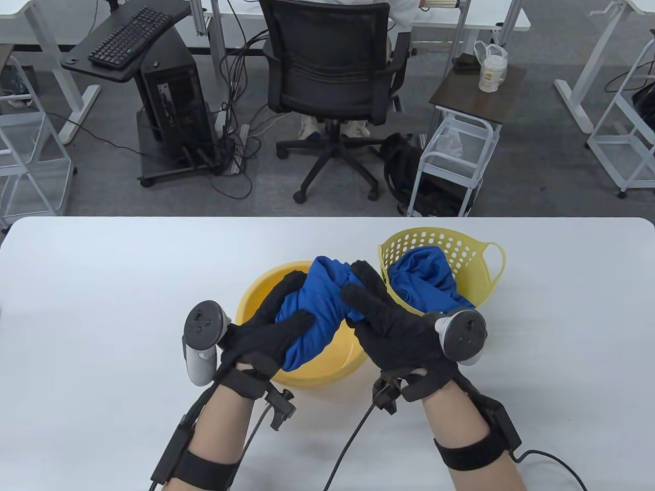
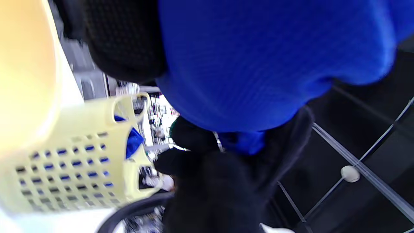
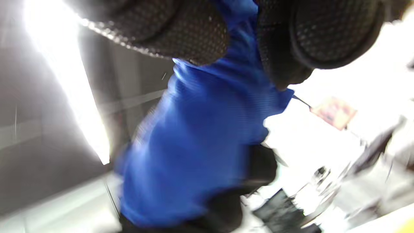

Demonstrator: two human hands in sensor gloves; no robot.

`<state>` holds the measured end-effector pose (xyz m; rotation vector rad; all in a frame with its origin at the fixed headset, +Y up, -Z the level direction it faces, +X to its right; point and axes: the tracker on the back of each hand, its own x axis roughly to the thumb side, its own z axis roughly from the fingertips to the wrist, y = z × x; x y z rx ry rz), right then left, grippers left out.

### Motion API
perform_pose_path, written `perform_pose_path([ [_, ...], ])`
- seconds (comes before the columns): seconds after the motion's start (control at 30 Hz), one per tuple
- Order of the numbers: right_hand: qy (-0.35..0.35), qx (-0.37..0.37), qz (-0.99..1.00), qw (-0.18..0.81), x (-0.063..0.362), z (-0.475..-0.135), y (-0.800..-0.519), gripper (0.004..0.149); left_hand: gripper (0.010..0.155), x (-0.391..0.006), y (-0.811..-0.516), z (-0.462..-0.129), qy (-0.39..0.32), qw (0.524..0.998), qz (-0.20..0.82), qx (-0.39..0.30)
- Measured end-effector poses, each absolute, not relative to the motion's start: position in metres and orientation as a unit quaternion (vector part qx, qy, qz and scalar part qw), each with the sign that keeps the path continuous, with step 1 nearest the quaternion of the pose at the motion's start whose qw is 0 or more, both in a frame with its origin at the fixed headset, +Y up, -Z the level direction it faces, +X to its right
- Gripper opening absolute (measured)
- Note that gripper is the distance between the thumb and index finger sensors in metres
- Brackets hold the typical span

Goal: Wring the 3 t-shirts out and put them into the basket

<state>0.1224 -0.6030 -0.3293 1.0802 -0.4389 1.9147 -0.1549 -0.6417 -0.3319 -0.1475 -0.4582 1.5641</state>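
Note:
A bunched blue t-shirt (image 1: 314,312) is held over the yellow basin (image 1: 256,302) in the middle of the table. My left hand (image 1: 279,319) grips its lower left part and my right hand (image 1: 376,312) grips its upper right part. The same blue t-shirt (image 2: 258,64) fills the left wrist view, and the blue t-shirt (image 3: 194,145) hangs below my right fingers (image 3: 194,32) in the right wrist view. Another blue t-shirt (image 1: 424,279) lies inside the pale yellow perforated basket (image 1: 460,245) at the right. The basket (image 2: 71,161) also shows in the left wrist view, blue cloth visible through its holes.
The white table (image 1: 102,317) stretches wide on both sides of the basin. Beyond its far edge stand an office chair (image 1: 332,87), a computer tower (image 1: 174,102) and a small white cart (image 1: 455,153).

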Motion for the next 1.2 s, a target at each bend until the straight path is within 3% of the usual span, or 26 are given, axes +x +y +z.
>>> perform_pose_path([
  [0.1, -0.268, 0.419, 0.847, 0.188, 0.109, -0.312, -0.603, 0.098, 0.065, -0.158, -0.639, -0.334, -0.221, 0.672, 0.7, -0.099],
  [0.2, -0.35, 0.37, 0.856, 0.094, 0.093, -0.299, -0.609, 0.116, 0.064, -0.151, -0.642, -0.335, -0.241, 0.659, 0.69, -0.177],
  [0.27, -0.394, 0.368, 0.838, 0.083, 0.087, -0.292, -0.611, 0.117, 0.063, -0.142, -0.644, -0.334, -0.257, 0.666, 0.666, -0.219],
  [0.37, -0.419, 0.373, 0.826, 0.048, 0.089, -0.287, -0.609, 0.113, 0.063, -0.137, -0.644, -0.335, -0.262, 0.702, 0.626, -0.217],
  [0.47, -0.423, 0.41, 0.806, 0.05, 0.09, -0.282, -0.606, 0.107, 0.064, -0.135, -0.644, -0.336, -0.298, 0.687, 0.612, -0.256],
  [0.57, -0.416, 0.464, 0.774, 0.116, 0.093, -0.283, -0.6, 0.103, 0.063, -0.136, -0.639, -0.334, -0.326, 0.67, 0.613, -0.264],
  [0.73, -0.354, 0.488, 0.776, 0.188, 0.095, -0.287, -0.597, 0.112, 0.061, -0.135, -0.637, -0.334, -0.35, 0.653, 0.617, -0.265],
  [0.87, -0.345, 0.494, 0.768, 0.218, 0.096, -0.285, -0.593, 0.103, 0.061, -0.135, -0.64, -0.336, -0.366, 0.628, 0.627, -0.282],
  [0.97, -0.319, 0.474, 0.775, 0.271, 0.098, -0.295, -0.598, 0.102, 0.066, -0.137, -0.638, -0.333, -0.348, 0.642, 0.626, -0.275],
  [1.1, -0.321, 0.426, 0.803, 0.266, 0.097, -0.306, -0.608, 0.1, 0.091, -0.145, -0.643, -0.334, -0.276, 0.668, 0.638, -0.266],
  [1.2, -0.335, 0.385, 0.829, 0.229, 0.097, -0.309, -0.612, 0.099, 0.086, -0.145, -0.646, -0.335, -0.257, 0.689, 0.637, -0.23],
])
